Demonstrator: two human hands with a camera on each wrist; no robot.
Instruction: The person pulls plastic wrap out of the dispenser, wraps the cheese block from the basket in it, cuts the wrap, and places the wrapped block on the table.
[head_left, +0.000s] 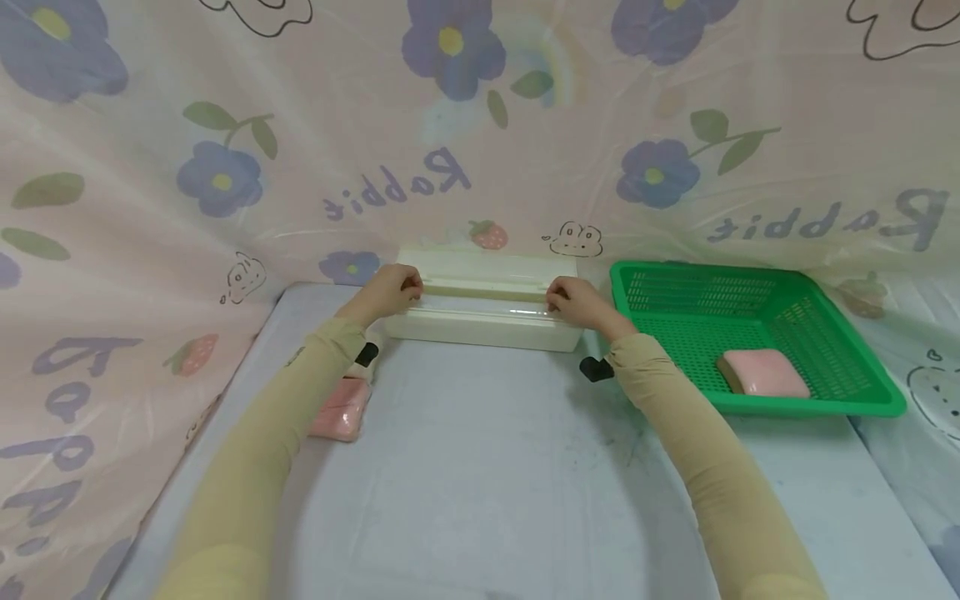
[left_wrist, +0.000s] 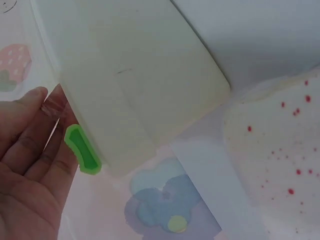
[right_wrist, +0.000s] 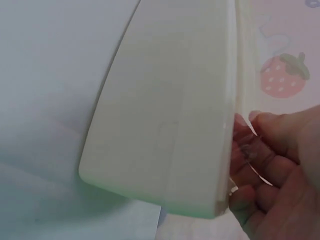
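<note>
While the left hand (head_left: 392, 289) is pinching clear film (head_left: 487, 306) between thumb and fingers at the left end of a long cream box (head_left: 480, 331), the right hand (head_left: 581, 302) is pinching it likewise at the right end, its other fingers curling in beside the box wall. The film is running between the two hands, catching the light near the right one. The box is sitting along the middle of the far edge of the worktop (head_left: 465, 475), its lid (head_left: 487, 265) standing raised at the back, before a flower-and-rabbit patterned sheet (head_left: 300, 175). At the box's left end, a small green piece (left_wrist: 82, 150) is showing just beside the left fingers. A pale, red-speckled item (left_wrist: 277, 160) is lying near that end, and a glossy pink piece (head_left: 343, 412) is resting toward the worktop's left edge, partly hiding behind the left sleeve (head_left: 255, 467). Toward the far right corner, a green basket (head_left: 862, 367) is holding a pink-topped block (head_left: 768, 372) against its near side, beyond the right sleeve (head_left: 705, 450).
</note>
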